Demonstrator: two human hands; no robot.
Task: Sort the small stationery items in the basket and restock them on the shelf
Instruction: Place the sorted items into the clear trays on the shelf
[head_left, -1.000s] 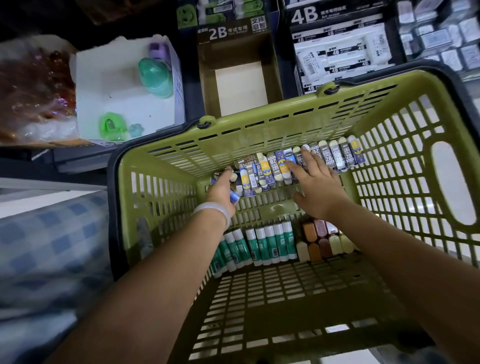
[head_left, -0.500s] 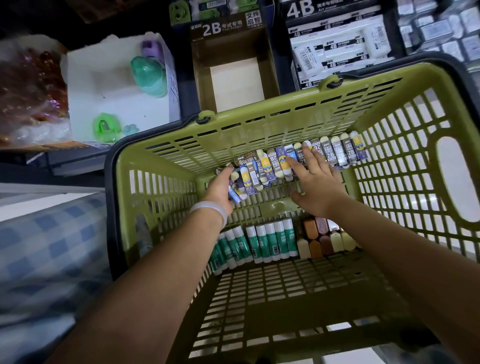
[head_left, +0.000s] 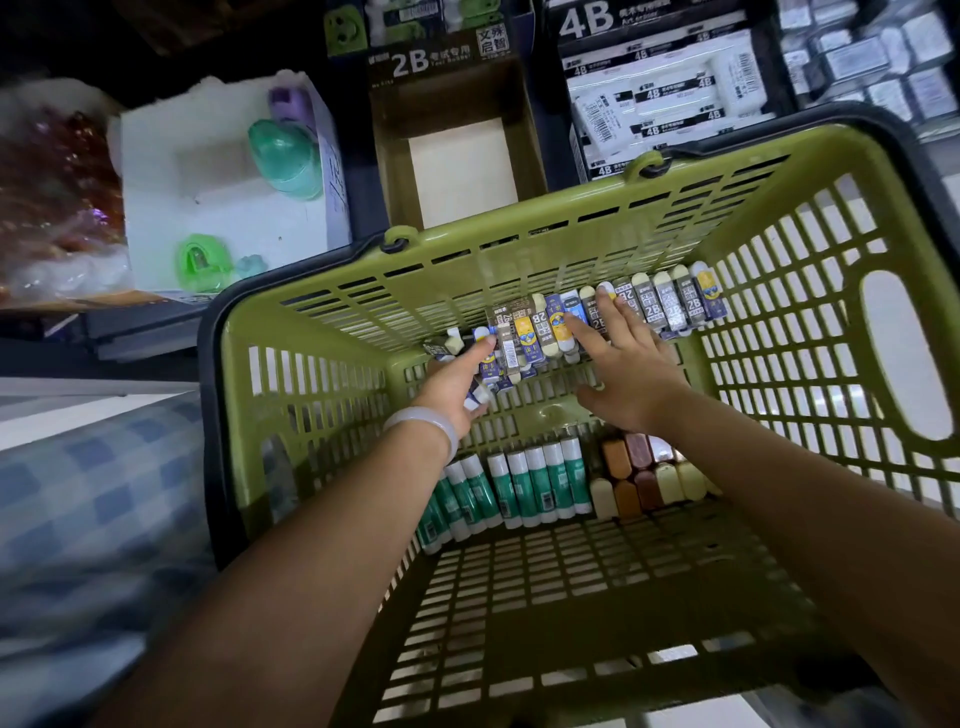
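Glue sticks (head_left: 524, 486): lay mid-floor of basket (head_left: 322, 415).
Left hand (head_left: 457, 382): fingers curled round a few erasers.
Right hand (head_left: 631, 374): fingers straight, spread on eraser row (head_left: 670, 306) along far wall.
2B box (head_left: 457, 130): on shelf beyond far rim.

Olive-green basket (head_left: 571, 249), green-and-white glue sticks (head_left: 519, 488), blue-checked cloth (head_left: 88, 499), white bracelet (head_left: 426, 421).
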